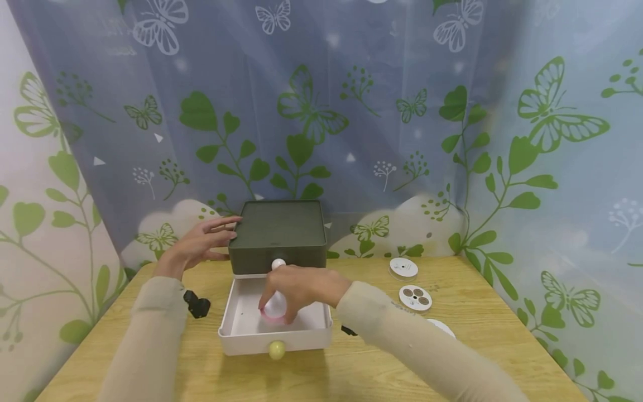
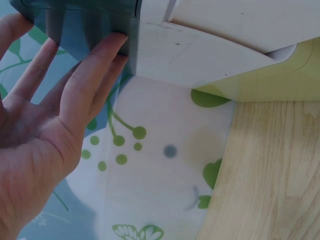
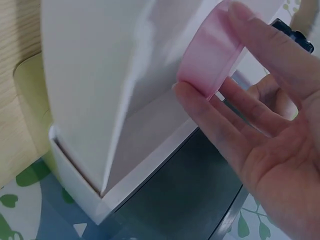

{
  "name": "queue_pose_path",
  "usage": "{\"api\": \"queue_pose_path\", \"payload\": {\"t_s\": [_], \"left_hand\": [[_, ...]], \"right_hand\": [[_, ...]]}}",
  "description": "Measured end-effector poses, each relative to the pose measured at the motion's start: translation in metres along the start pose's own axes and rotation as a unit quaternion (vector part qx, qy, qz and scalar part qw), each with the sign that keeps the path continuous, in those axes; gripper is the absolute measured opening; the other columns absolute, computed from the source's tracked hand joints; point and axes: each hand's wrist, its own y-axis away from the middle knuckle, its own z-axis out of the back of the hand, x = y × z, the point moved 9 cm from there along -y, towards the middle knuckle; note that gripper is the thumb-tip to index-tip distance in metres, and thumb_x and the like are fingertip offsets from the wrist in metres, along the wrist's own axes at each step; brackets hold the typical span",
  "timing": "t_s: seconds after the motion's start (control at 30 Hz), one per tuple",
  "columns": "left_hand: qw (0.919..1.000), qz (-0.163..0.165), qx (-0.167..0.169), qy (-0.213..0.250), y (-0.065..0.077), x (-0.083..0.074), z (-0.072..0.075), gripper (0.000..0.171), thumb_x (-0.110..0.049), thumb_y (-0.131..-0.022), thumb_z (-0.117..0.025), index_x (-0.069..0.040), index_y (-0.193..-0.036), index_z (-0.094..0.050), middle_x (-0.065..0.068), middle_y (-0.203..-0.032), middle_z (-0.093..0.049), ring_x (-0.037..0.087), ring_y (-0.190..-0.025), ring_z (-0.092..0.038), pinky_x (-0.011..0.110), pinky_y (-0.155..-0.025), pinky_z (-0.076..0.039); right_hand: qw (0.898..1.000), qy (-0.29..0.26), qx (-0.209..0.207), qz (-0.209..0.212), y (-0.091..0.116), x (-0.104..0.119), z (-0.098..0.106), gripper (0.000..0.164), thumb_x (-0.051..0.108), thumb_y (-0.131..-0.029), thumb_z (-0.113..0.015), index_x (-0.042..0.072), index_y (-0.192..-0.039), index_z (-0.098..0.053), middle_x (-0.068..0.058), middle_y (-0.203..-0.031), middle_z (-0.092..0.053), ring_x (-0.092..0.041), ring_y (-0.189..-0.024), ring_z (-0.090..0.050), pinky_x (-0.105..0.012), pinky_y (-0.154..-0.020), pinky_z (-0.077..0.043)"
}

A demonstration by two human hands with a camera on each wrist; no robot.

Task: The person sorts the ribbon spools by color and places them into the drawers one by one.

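Observation:
A small two-drawer desktop box stands on the table, with a dark green top unit point(image 1: 281, 223) and a white lower drawer point(image 1: 273, 341) pulled out by its yellow-green knob side. My right hand point(image 1: 301, 290) is over that drawer and pinches a spool of pink ribbon point(image 3: 210, 55) between thumb and fingers. The spool's white face point(image 1: 274, 306) shows from above, inside the drawer's walls. My left hand point(image 1: 201, 240) is at the left side of the dark green unit, fingers extended, with fingertips point(image 2: 120, 40) touching its wall.
On the right of the table lie white spools point(image 1: 415, 298), one partly behind my right sleeve. A black object point(image 1: 197, 305) lies left of the drawer, another point(image 1: 349, 330) to its right. A butterfly-patterned curtain point(image 1: 361, 139) closes off the back and sides.

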Motion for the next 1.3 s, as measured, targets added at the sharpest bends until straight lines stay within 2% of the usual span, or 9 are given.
{"api": "queue_pose_path", "payload": {"t_s": [0.3, 0.47, 0.87, 1.07, 1.3], "left_hand": [[1.0000, 0.002, -0.004, 0.001, 0.000, 0.001, 0.000, 0.067, -0.025, -0.108, -0.057, -0.009, -0.165, -0.026, 0.023, -0.172, -0.011, 0.051, -0.152, -0.026, 0.054, -0.102, -0.056], [1.0000, 0.004, -0.006, 0.000, 0.000, 0.002, 0.001, 0.067, -0.026, -0.107, -0.058, -0.010, -0.165, -0.027, 0.023, -0.172, -0.011, 0.051, -0.152, -0.026, 0.053, -0.102, -0.056], [0.9999, 0.008, -0.008, -0.003, 0.000, 0.001, 0.001, 0.066, -0.026, -0.107, -0.058, -0.011, -0.164, -0.028, 0.022, -0.172, -0.012, 0.051, -0.152, -0.027, 0.052, -0.102, -0.056], [0.9999, 0.009, -0.008, -0.001, 0.000, 0.000, 0.001, 0.066, -0.025, -0.107, -0.057, -0.011, -0.164, -0.028, 0.022, -0.173, -0.012, 0.051, -0.152, -0.027, 0.052, -0.103, -0.056], [0.9999, 0.011, -0.007, 0.002, 0.001, -0.001, 0.000, 0.067, -0.026, -0.107, -0.058, -0.010, -0.164, -0.027, 0.023, -0.172, -0.012, 0.051, -0.153, -0.025, 0.052, -0.103, -0.056]], "right_hand": [[1.000, 0.005, 0.006, -0.012, 0.002, -0.012, -0.008, 0.051, 0.021, -0.075, -0.094, 0.028, -0.123, -0.078, 0.013, -0.123, -0.074, -0.007, -0.112, -0.064, -0.018, -0.096, -0.050], [1.000, -0.012, 0.004, -0.021, 0.003, -0.017, -0.011, 0.050, 0.018, -0.073, -0.095, 0.027, -0.120, -0.079, 0.012, -0.120, -0.074, -0.007, -0.110, -0.064, -0.017, -0.095, -0.050], [0.998, -0.022, 0.008, -0.058, 0.007, -0.028, -0.020, 0.048, 0.013, -0.076, -0.093, 0.027, -0.120, -0.079, 0.012, -0.121, -0.073, -0.007, -0.109, -0.061, -0.020, -0.096, -0.050], [0.999, -0.015, -0.002, -0.045, 0.011, -0.028, -0.016, 0.050, 0.008, -0.076, -0.091, 0.023, -0.121, -0.078, 0.008, -0.119, -0.074, -0.011, -0.111, -0.064, -0.019, -0.095, -0.050], [0.997, -0.058, -0.011, -0.048, 0.023, -0.029, -0.003, 0.049, 0.009, -0.081, -0.087, 0.020, -0.126, -0.075, 0.005, -0.123, -0.074, -0.018, -0.115, -0.062, -0.022, -0.096, -0.049]]}}
